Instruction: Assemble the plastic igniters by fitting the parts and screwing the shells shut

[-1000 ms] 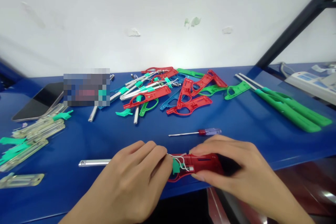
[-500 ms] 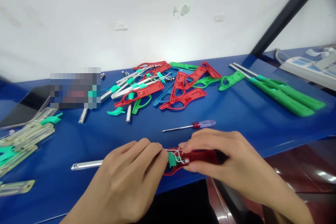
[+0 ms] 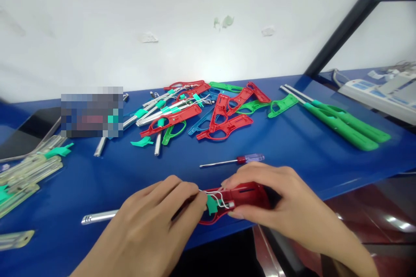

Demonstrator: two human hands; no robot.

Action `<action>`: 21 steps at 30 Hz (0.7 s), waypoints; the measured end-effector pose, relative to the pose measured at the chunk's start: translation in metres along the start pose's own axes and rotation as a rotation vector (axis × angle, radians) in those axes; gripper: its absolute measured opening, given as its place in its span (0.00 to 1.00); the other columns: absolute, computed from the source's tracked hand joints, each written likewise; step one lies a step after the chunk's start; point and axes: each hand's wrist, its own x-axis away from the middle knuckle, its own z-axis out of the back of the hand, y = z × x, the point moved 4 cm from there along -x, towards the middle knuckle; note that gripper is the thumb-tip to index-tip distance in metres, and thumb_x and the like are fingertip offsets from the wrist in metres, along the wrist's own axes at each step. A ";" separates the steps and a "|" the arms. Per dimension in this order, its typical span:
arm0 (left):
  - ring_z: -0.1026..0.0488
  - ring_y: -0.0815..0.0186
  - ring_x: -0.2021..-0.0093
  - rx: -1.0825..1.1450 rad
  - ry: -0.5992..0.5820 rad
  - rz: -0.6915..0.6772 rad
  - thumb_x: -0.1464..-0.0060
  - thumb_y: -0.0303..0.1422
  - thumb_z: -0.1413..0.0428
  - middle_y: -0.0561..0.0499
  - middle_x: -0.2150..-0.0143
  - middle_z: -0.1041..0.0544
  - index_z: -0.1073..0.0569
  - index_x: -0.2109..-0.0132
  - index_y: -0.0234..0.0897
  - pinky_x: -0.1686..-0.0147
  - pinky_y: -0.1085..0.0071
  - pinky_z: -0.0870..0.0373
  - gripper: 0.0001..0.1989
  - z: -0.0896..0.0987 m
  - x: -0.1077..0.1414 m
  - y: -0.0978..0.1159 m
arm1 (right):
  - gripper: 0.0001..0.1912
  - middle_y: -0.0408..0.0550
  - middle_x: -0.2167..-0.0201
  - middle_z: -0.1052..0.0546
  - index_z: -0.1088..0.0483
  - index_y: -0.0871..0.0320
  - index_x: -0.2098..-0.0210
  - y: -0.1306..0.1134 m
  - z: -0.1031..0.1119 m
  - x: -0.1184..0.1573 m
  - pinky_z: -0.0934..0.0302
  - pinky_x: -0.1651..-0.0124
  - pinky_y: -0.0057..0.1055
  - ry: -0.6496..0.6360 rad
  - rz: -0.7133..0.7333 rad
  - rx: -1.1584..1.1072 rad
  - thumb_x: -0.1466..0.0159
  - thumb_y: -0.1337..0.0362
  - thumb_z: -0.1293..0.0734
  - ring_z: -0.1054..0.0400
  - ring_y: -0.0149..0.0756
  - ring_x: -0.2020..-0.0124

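Note:
Near the table's front edge lies a red lighter handle shell (image 3: 248, 197), its hollow side up. My right hand (image 3: 279, 199) is closed round its wide end, thumb and fingers on opposite edges. White wires (image 3: 216, 193) and a green trigger (image 3: 212, 204) sit in the shell between my hands. My left hand (image 3: 159, 218) is closed over the shell's narrow end, where its fingertips hide what they pinch. A silver lighter tube (image 3: 97, 217) sticks out to the left from under that hand. Beyond my hands lies a screwdriver (image 3: 250, 159) with a clear purple and red handle.
A heap of red shells (image 3: 224, 130), green shells and silver tubes (image 3: 162, 112) lies at the back. Two green lighters (image 3: 347, 125) lie at the right, near a white power strip (image 3: 380, 95). Clear yellowish parts (image 3: 42, 171) lie at the left. A black post (image 3: 354, 21) slants behind.
The view has shifted slightly. My right hand's grip has opened up a little, so more of the red shell's inside shows. Both hands remain on the lighter.

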 end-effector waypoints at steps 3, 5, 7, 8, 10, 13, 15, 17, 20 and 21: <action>0.19 0.60 0.51 -0.016 -0.070 0.006 0.19 0.27 0.61 0.47 0.47 0.17 0.24 0.37 0.41 0.54 0.65 0.21 0.22 0.000 0.014 -0.009 | 0.16 0.30 0.54 0.12 0.18 0.41 0.51 0.001 -0.001 0.001 0.28 0.46 0.25 -0.008 -0.006 -0.007 0.35 0.63 0.16 0.17 0.31 0.54; 0.20 0.59 0.45 -0.010 -0.156 0.031 0.21 0.27 0.55 0.46 0.41 0.19 0.27 0.30 0.42 0.46 0.63 0.20 0.21 -0.001 0.023 -0.017 | 0.16 0.30 0.53 0.12 0.18 0.40 0.51 0.002 -0.001 0.003 0.27 0.44 0.27 -0.010 -0.014 0.010 0.36 0.58 0.15 0.17 0.33 0.53; 0.20 0.58 0.42 0.031 -0.213 0.052 0.23 0.26 0.50 0.47 0.38 0.20 0.28 0.28 0.46 0.43 0.62 0.20 0.22 -0.002 0.029 -0.022 | 0.16 0.33 0.49 0.12 0.17 0.38 0.48 0.004 0.000 0.004 0.27 0.39 0.32 0.024 -0.025 0.052 0.33 0.53 0.17 0.17 0.37 0.47; 0.20 0.58 0.41 0.055 -0.223 0.063 0.23 0.26 0.48 0.47 0.38 0.19 0.27 0.29 0.48 0.42 0.62 0.20 0.22 -0.002 0.029 -0.023 | 0.15 0.35 0.45 0.12 0.18 0.37 0.46 0.004 0.000 0.005 0.28 0.35 0.35 0.044 -0.028 0.073 0.31 0.51 0.19 0.18 0.40 0.43; 0.19 0.59 0.44 0.098 -0.206 0.088 0.23 0.26 0.48 0.48 0.41 0.18 0.24 0.33 0.46 0.46 0.63 0.18 0.18 -0.001 0.026 -0.022 | 0.12 0.38 0.39 0.15 0.18 0.36 0.43 0.004 0.000 0.007 0.29 0.32 0.41 0.070 -0.033 0.114 0.25 0.50 0.25 0.20 0.44 0.37; 0.18 0.61 0.54 0.136 -0.124 0.121 0.19 0.30 0.53 0.48 0.50 0.17 0.22 0.42 0.42 0.55 0.64 0.19 0.15 0.002 0.014 -0.017 | 0.13 0.41 0.36 0.17 0.17 0.36 0.42 -0.001 -0.006 0.008 0.26 0.34 0.46 0.084 -0.020 0.191 0.24 0.49 0.28 0.19 0.46 0.38; 0.18 0.62 0.58 0.143 -0.076 0.110 0.18 0.31 0.55 0.49 0.53 0.17 0.22 0.46 0.40 0.59 0.64 0.21 0.16 0.004 0.008 -0.014 | 0.15 0.42 0.37 0.16 0.18 0.37 0.40 -0.008 -0.011 0.006 0.23 0.36 0.44 0.105 0.019 0.249 0.25 0.49 0.26 0.18 0.47 0.41; 0.19 0.62 0.60 0.149 -0.065 0.098 0.18 0.29 0.56 0.50 0.55 0.17 0.22 0.48 0.40 0.61 0.64 0.22 0.17 0.004 0.004 -0.013 | 0.14 0.42 0.41 0.14 0.17 0.39 0.41 -0.015 -0.019 0.003 0.22 0.39 0.40 0.088 0.091 0.271 0.24 0.52 0.26 0.16 0.44 0.45; 0.20 0.62 0.64 0.164 -0.077 0.094 0.20 0.24 0.55 0.50 0.55 0.18 0.21 0.49 0.39 0.65 0.64 0.23 0.17 0.004 0.003 -0.013 | 0.08 0.40 0.50 0.12 0.15 0.43 0.46 -0.021 -0.026 -0.002 0.22 0.44 0.32 0.067 0.204 0.245 0.24 0.57 0.25 0.16 0.38 0.52; 0.21 0.62 0.65 0.162 -0.087 0.098 0.21 0.24 0.55 0.50 0.56 0.18 0.21 0.49 0.39 0.66 0.64 0.23 0.17 0.003 0.003 -0.013 | 0.07 0.40 0.52 0.12 0.15 0.44 0.48 -0.022 -0.026 -0.003 0.22 0.46 0.30 0.082 0.230 0.233 0.24 0.57 0.25 0.16 0.36 0.54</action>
